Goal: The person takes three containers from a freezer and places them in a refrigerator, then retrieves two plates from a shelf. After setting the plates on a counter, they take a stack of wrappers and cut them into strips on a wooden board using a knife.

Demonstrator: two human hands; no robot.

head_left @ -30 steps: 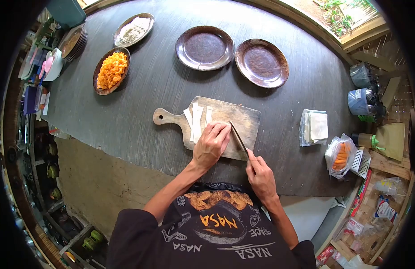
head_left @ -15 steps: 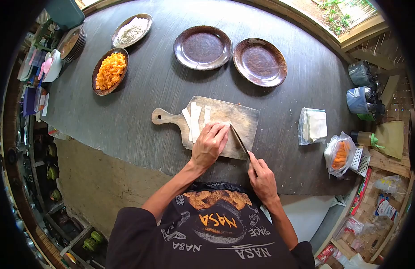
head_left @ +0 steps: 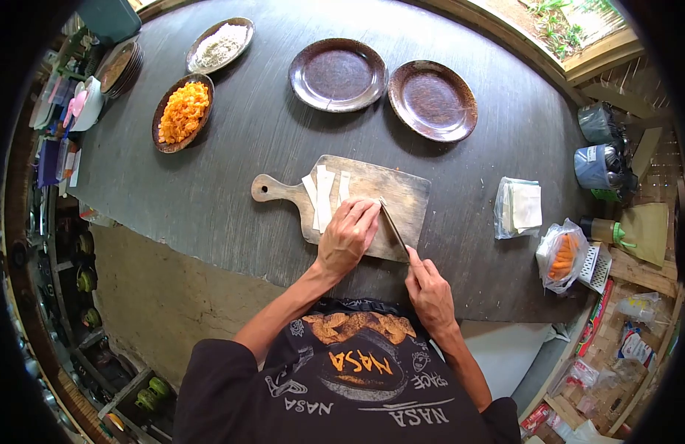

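On a wooden cutting board (head_left: 398,203) with a handle lie several pale flat strips (head_left: 324,194), which look like cut wrapper sheet. My left hand (head_left: 348,235) is closed, its bunched fingers pressing down on the board just right of the strips. A bit of pale sheet shows at its fingertips; the rest is hidden beneath the hand. My right hand (head_left: 430,293) grips the handle of a knife (head_left: 395,228). The blade slants up and left, its tip close beside my left fingertips.
Two brown plates (head_left: 338,75) stand beyond the board. Far left are a dish of orange chopped food (head_left: 184,112) and a dish of white powder (head_left: 222,46). To the right lie a stack of pale square sheets (head_left: 523,207) in plastic and a bag of carrots (head_left: 561,257).
The knife's handle end and my right hand have shifted slightly left. My left hand stays in place on the board. The whole view has moved a little.
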